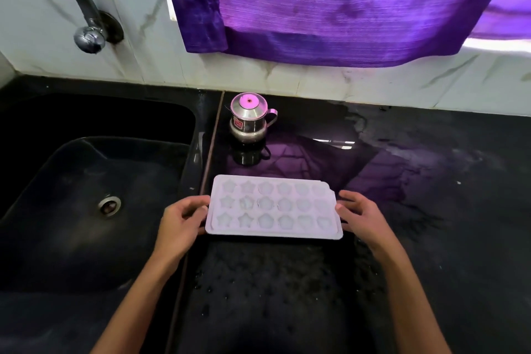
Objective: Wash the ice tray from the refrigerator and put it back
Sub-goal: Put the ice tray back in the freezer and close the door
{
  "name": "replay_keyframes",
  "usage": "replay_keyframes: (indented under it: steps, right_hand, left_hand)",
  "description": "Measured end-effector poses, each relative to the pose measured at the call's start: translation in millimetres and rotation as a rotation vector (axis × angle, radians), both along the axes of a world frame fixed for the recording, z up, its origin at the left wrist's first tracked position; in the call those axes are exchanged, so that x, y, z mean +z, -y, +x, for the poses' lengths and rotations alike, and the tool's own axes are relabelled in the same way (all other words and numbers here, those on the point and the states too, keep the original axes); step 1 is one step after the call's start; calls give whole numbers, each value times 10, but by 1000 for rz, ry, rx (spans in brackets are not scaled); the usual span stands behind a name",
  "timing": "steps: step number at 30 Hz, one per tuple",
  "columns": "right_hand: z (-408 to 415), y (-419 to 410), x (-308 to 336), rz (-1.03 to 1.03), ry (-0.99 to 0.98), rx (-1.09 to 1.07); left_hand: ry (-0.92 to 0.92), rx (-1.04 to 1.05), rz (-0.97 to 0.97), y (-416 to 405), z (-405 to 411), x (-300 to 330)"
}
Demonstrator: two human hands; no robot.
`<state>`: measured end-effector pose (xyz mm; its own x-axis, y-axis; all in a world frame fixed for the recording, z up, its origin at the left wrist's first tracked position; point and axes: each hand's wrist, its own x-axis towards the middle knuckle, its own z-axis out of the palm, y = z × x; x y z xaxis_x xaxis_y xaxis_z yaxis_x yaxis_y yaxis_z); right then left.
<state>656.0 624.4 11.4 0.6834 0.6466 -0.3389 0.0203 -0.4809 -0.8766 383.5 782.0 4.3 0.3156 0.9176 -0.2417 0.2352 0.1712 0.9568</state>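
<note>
A pale, flat ice tray point(274, 207) with rows of star and flower shaped cups, several holding ice, is level just above the black counter, right of the sink. My left hand point(182, 220) grips its left short edge, fingers curled at the rim. My right hand point(359, 215) holds its right short edge, thumb against the corner. Whether the tray's underside touches the counter is not clear.
A black sink point(86, 210) with a metal drain point(109, 205) lies to the left, a dark tap point(86, 17) on the wall above it. A small steel pot point(249, 119) stands behind the tray. The counter point(431, 181) is wet. A purple curtain point(344, 3) hangs over the back wall.
</note>
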Motion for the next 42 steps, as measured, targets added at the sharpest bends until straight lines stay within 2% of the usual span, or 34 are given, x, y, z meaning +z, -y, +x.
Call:
replay_keyframes:
  steps: [9, 19, 27, 35, 42]
  right_hand:
    - [-117, 87, -57, -39, -23, 22]
    - [-135, 27, -43, -39, 16, 45]
    - [-262, -223, 102, 3, 41, 186]
    - [-926, -836, 134, 60, 25, 499]
    - [-2119, -1240, 149, 81, -62, 911]
  left_hand:
    - [-13, -26, -229, -9, -8, -21]
    - [-14, 56, -253, 29, -20, -7]
    - [52, 192, -247, 137, -351, 126]
    - [136, 494, -203, 491, -1289, 184]
    - [194, 891, -175, 1280, -2368, 172]
